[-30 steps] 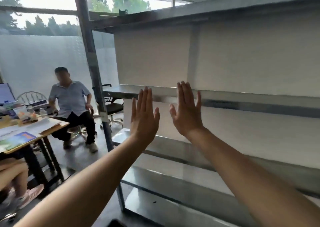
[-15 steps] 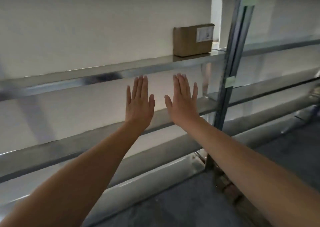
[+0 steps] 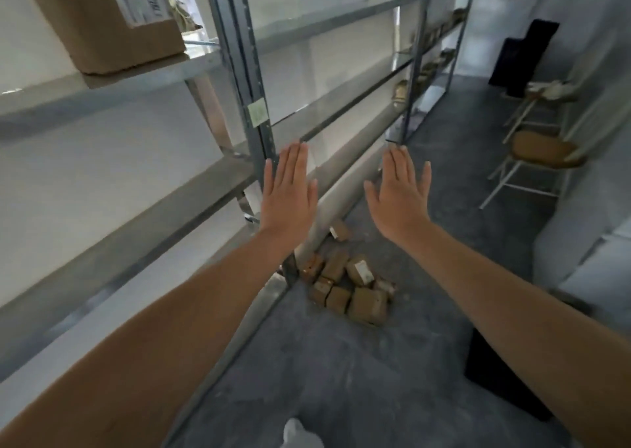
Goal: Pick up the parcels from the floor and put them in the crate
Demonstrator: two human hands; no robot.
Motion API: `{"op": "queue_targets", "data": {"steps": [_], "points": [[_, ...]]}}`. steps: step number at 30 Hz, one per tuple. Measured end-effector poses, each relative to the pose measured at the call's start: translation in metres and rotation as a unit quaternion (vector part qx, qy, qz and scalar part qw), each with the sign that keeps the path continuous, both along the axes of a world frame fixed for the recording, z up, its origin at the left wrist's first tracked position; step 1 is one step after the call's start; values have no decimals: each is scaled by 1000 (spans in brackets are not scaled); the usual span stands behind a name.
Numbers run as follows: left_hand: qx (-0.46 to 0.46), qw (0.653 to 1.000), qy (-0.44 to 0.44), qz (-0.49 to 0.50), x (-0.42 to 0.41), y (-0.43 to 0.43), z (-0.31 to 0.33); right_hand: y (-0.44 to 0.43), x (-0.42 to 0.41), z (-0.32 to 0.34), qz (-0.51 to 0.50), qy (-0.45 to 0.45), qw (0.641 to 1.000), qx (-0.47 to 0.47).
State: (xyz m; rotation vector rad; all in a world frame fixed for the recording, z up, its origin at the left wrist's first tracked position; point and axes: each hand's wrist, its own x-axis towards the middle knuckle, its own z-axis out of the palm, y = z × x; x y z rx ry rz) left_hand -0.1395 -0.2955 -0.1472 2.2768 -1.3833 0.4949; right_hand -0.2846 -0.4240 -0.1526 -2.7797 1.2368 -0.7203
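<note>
Both hands (image 3: 288, 196) flat (empty); parcels (image 3: 348, 285) heaped on floor (image 3: 341, 379).

Both arms reach forward at mid-frame, the left hand (image 3: 289, 193) and right hand (image 3: 399, 196) flat, fingers straight, holding nothing. Below and between them a heap of brown parcels (image 3: 348, 285) lies on the grey floor (image 3: 341, 372) beside the metal rack (image 3: 252, 82). A box (image 3: 106, 20) sits on a shelf, upper left. A stool (image 3: 541, 148) stands right.

small brown cardboard parcels (image 3: 348, 285) heaped on grey floor (white labels showing), beside shelving
</note>
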Motion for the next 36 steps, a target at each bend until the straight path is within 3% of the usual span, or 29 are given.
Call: {"op": "queue_targets", "data": {"steps": [5, 12, 20, 36], "points": [[0, 997, 27, -71, 7, -77, -25, -57, -11, -23, -65, 33, 997, -5], [19, 992, 53, -113, 67, -154, -64, -125, 38, -55, -87, 82, 993, 24], [66, 989, 70, -114, 125, -214, -88, -164, 86, -81, -86, 72, 992, 60], [50, 985, 100, -133, 112, -334, -87, -291, 99, -84, -83, 34, 993, 81]]}}
